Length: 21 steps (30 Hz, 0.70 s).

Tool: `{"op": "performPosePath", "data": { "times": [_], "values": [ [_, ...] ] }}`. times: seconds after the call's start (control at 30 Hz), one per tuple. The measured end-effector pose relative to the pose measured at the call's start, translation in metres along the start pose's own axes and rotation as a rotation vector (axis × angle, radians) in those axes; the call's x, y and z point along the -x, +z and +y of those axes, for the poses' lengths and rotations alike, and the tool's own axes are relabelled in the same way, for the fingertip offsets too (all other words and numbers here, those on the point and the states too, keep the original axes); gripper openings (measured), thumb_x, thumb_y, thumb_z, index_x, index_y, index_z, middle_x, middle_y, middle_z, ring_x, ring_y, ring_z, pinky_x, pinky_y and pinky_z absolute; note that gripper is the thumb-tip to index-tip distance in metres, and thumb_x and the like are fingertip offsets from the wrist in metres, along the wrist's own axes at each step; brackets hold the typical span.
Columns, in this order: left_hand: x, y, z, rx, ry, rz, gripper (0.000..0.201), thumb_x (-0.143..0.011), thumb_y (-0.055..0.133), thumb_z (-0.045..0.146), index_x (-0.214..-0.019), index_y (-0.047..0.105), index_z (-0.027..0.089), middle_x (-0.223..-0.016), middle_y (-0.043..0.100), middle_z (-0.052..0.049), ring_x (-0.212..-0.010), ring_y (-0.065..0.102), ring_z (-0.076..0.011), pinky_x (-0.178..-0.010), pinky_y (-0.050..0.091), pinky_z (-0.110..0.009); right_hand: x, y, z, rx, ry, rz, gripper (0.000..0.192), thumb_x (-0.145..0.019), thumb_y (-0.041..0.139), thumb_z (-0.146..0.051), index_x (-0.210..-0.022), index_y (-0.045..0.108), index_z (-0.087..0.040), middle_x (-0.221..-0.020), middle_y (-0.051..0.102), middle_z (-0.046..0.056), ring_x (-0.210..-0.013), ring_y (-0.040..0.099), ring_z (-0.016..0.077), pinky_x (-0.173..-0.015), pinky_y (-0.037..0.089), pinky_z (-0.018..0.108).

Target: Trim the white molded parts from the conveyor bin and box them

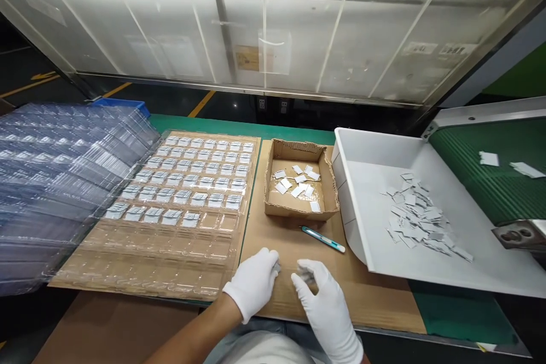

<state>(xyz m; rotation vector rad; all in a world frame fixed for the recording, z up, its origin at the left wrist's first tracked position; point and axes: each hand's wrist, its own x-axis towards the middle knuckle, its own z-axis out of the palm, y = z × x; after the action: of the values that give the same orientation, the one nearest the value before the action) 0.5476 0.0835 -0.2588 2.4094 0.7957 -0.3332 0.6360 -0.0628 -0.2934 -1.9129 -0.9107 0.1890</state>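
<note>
My left hand (pixel 256 281), in a white glove, is closed with thumb and fingers together around a small pale piece (pixel 277 268) that shows at the fingertips. Whether it is one piece or a small stack, I cannot tell. My right hand (pixel 324 304), also gloved, is beside it with thumb and fingers apart in a curve, and I see nothing between them. Left of my hands lies a clear plastic tray (pixel 170 250) of small pockets. Its far rows hold small stacks of white pieces (pixel 190 219); the near rows are bare.
Beyond my hands stands an open cardboard box (pixel 298 213) with loose white pieces. A teal box cutter (pixel 323 238) lies before it. At right are a white bin (pixel 354 210) with a heap of pieces and a green conveyor belt (pixel 478 182). Stacked clear trays (pixel 63 182) fill the left.
</note>
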Motion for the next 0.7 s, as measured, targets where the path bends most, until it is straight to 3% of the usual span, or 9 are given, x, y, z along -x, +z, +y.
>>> {"op": "performPosePath", "data": {
  "times": [0.1, 0.17, 0.27, 0.37, 0.47, 0.57, 0.7],
  "values": [
    [-0.006, 0.000, 0.009, 0.646, -0.030, -0.049, 0.008, -0.078, 0.051, 0.028, -0.074, 0.048, 0.021, -0.072, 0.063, -0.003, -0.067, 0.062, -0.0194, -0.066, 0.048, -0.032, 0.000, 0.002, -0.006, 0.072, -0.011, 0.058, 0.024, -0.078, 0.071, -0.041, -0.077, 0.059, -0.021, -0.068, 0.063, 0.000, -0.059, 0.063, 0.0166, -0.057, 0.055, 0.026],
    [-0.008, 0.000, 0.016, 1.047, -0.088, -0.124, 0.020, -0.069, 0.059, 0.035, -0.069, 0.046, 0.021, -0.067, 0.061, -0.001, -0.062, 0.060, -0.0167, -0.060, 0.047, -0.029, 0.000, 0.002, -0.008, 0.056, -0.016, 0.095, 0.029, -0.074, 0.075, -0.044, -0.084, 0.061, -0.020, -0.071, 0.065, 0.001, -0.061, 0.064, 0.0166, -0.058, 0.056, 0.026],
    [-0.007, 0.004, 0.025, 1.311, -0.141, -0.114, 0.032, -0.060, 0.070, 0.042, -0.066, 0.050, 0.018, -0.067, 0.059, 0.001, -0.065, 0.058, -0.0145, -0.060, 0.046, -0.027, -0.001, 0.000, -0.010, -0.029, -0.010, 0.124, 0.027, -0.083, 0.068, -0.042, -0.098, 0.065, -0.020, -0.082, 0.071, 0.003, -0.069, 0.069, 0.0159, -0.066, 0.059, 0.024],
    [-0.004, 0.010, 0.026, 1.328, -0.184, -0.090, 0.035, -0.061, 0.072, 0.049, -0.067, 0.056, 0.019, -0.071, 0.063, 0.000, -0.065, 0.059, -0.0158, -0.061, 0.048, -0.030, -0.004, -0.003, -0.009, -0.058, 0.077, 0.152, 0.028, -0.082, 0.070, -0.040, -0.101, 0.068, -0.019, -0.085, 0.075, 0.004, -0.070, 0.071, 0.0166, -0.068, 0.060, 0.024],
    [-0.005, 0.003, 0.026, 1.165, -0.100, -0.019, 0.030, -0.061, 0.071, 0.051, -0.060, 0.061, 0.023, -0.066, 0.067, -0.001, -0.064, 0.062, -0.0209, -0.060, 0.049, -0.034, -0.010, -0.005, -0.008, -0.084, 0.105, 0.180, 0.026, -0.077, 0.074, -0.035, -0.097, 0.070, -0.019, -0.079, 0.074, 0.003, -0.065, 0.070, 0.0162, -0.064, 0.059, 0.022],
    [-0.022, -0.029, 0.034, 1.003, 0.067, 0.118, 0.023, -0.069, 0.068, 0.049, -0.064, 0.067, 0.027, -0.070, 0.072, -0.001, -0.071, 0.064, -0.0234, -0.066, 0.051, -0.035, -0.013, -0.005, -0.006, -0.114, 0.057, 0.240, 0.030, -0.074, 0.076, -0.034, -0.100, 0.068, -0.019, -0.074, 0.071, 0.001, -0.061, 0.067, 0.0150, -0.061, 0.058, 0.022],
    [-0.061, -0.094, 0.054, 0.650, 0.256, 0.449, 0.032, -0.080, 0.057, 0.050, -0.082, 0.068, 0.020, -0.085, 0.076, -0.006, -0.086, 0.069, -0.0246, -0.081, 0.053, -0.034, -0.005, -0.002, 0.001, -0.235, 0.060, 0.223, 0.038, -0.081, 0.069, -0.046, -0.110, 0.065, -0.023, -0.080, 0.074, 0.002, -0.064, 0.069, 0.0160, -0.064, 0.058, 0.023]
  ]
}}
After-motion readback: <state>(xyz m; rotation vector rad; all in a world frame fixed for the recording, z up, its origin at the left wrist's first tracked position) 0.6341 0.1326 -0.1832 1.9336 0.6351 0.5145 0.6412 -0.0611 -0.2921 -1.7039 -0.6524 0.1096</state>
